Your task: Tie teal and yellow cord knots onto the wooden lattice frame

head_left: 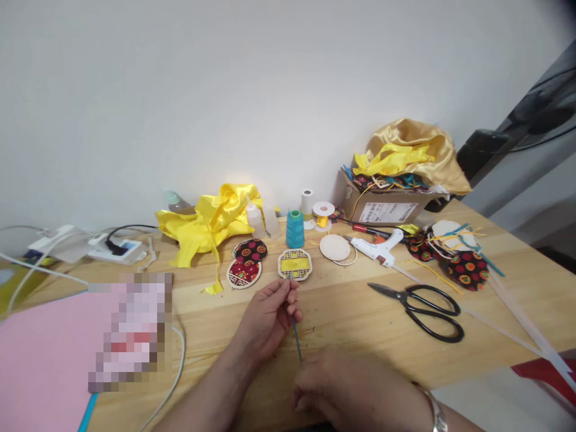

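The left hand pinches the cord at the lower edge of the frame, probably to steady that end. The cord runs straight to the right hand, likely under tension; blur hides this hand's grip. Scissors lie at right, presumably for easy reach.

The single view comes from the person's head, looking forward and down across the counter toward the pale wall, which spans the top of the view. The field is wide, running from the pink sheet at the left edge past the cardboard box on the right. The left hand and right hand reach in from the bottom, the right one nearer the lens; the octagonal wooden frame lies farther off, just below mid-view.
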Available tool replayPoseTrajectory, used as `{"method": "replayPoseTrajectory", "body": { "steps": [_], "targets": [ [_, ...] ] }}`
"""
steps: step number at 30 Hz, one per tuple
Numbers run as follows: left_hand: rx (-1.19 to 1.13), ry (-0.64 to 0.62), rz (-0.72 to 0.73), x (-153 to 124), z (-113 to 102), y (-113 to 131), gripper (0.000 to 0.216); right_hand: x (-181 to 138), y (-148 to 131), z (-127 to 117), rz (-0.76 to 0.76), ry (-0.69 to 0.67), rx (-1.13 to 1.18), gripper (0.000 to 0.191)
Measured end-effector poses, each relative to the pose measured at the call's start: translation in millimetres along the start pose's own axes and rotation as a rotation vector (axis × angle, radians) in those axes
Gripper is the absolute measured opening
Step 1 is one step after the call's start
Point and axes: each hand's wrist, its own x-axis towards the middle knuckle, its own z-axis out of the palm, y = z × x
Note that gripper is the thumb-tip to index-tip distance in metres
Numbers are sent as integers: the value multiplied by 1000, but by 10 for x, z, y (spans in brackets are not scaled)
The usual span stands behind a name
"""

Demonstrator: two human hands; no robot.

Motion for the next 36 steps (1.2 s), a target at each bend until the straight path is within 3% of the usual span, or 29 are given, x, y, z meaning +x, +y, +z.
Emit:
{"method": "replayPoseTrajectory", "body": {
  "steps": [8, 13, 15, 19, 21, 26, 31, 36],
  "targets": [
    [-6, 17, -17, 27, -21, -8, 15, 23, -23, 18, -11, -77, -62, 24],
    [71, 64, 10, 28, -5, 16, 18, -38, 50, -41, -42, -67, 61, 18],
    [116, 90, 33, 16, 5, 21, 18, -52, 130, -132, -35, 59, 99, 18],
    [223, 125, 80, -19, 31, 10, 21, 35, 304, -388, 122, 516, -24, 25],
    [280, 145, 105, -29, 36, -4, 22, 126, 354, -502, 107, 634, -103, 19],
    [403, 196, 157, -27, 20, -36, 23, 354, 368, -634, -112, 512, -278, 40],
    [491, 237, 185, -34, 54, -19, 23, 489, 430, -661, -193, 454, -377, 13],
    [542, 252, 176, -46, 103, 6, 25, 579, 577, -713, -142, 506, -452, 12]
  ]
}}
